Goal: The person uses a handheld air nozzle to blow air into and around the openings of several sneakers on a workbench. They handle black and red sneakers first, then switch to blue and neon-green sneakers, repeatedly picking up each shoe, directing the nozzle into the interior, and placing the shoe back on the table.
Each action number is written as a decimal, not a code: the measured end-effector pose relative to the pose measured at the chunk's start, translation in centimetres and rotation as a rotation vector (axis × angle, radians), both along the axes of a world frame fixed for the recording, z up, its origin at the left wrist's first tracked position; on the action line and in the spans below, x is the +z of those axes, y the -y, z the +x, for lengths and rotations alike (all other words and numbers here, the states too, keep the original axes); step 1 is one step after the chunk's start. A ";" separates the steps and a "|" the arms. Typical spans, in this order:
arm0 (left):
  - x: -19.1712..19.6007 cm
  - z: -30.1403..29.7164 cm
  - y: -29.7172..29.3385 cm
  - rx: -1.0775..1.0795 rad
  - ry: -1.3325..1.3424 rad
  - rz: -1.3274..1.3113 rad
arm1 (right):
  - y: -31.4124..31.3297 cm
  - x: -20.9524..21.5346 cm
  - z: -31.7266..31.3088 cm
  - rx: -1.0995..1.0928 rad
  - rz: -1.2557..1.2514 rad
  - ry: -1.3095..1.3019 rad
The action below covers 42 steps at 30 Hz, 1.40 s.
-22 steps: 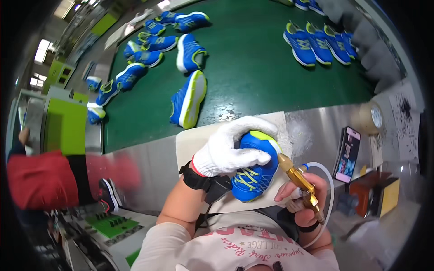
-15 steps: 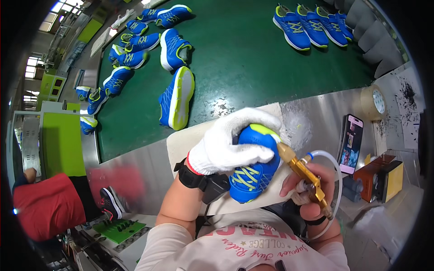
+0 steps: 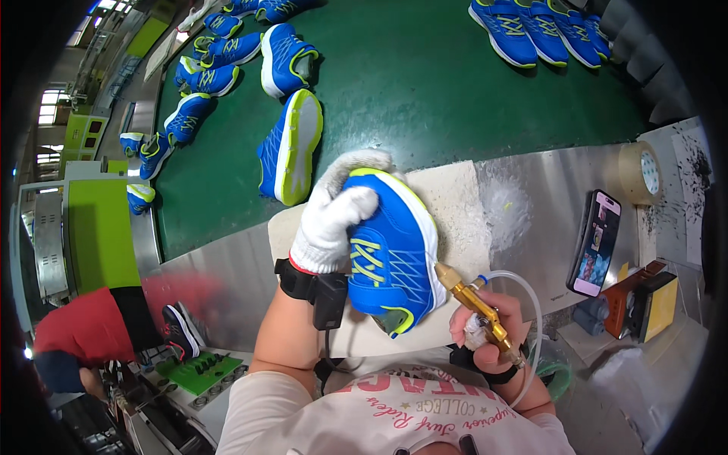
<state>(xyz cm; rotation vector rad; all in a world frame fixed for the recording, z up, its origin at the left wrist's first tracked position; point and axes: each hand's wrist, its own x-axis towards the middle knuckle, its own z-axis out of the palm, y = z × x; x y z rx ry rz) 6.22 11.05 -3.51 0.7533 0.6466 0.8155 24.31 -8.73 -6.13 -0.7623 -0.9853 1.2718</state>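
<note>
My left hand (image 3: 334,212), in a white knit glove, grips a blue sneaker (image 3: 394,243) by its toe end, fingers wrapped over the upper. The shoe has yellow-green laces and a white sole edge turned to the right, with its heel opening toward me. My bare right hand (image 3: 493,326) is closed around a brass-coloured spray gun (image 3: 484,315) with a clear hose. The gun's tapered nozzle points at the white sole edge near the heel, touching it or very close. Beneath the shoe lies a pale board (image 3: 462,197).
Several blue sneakers (image 3: 220,80) stand along the left of the green belt (image 3: 402,76); one lies on its side (image 3: 292,148). More sneakers (image 3: 508,34) line up at far right. A phone (image 3: 595,243), a tape roll (image 3: 641,174) and boxes (image 3: 644,303) sit to the right. At left, a person in red (image 3: 83,326) bends over.
The sneaker has been turned, so its side and sole edge now face the nozzle. Both hands have shifted a little left. The person at left has bent lower.
</note>
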 end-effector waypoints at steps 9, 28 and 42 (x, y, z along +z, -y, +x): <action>-0.1 -2.7 2.0 0.270 -0.290 0.043 | 2.2 0.6 -0.5 0.019 -0.324 -0.162; 4.5 -8.1 18.3 0.158 -0.269 -0.607 | 5.7 -0.1 -4.7 -0.042 -0.243 0.018; 0.1 -0.4 20.8 -0.246 0.472 -0.810 | 11.4 5.7 -1.0 -0.080 -0.340 -0.023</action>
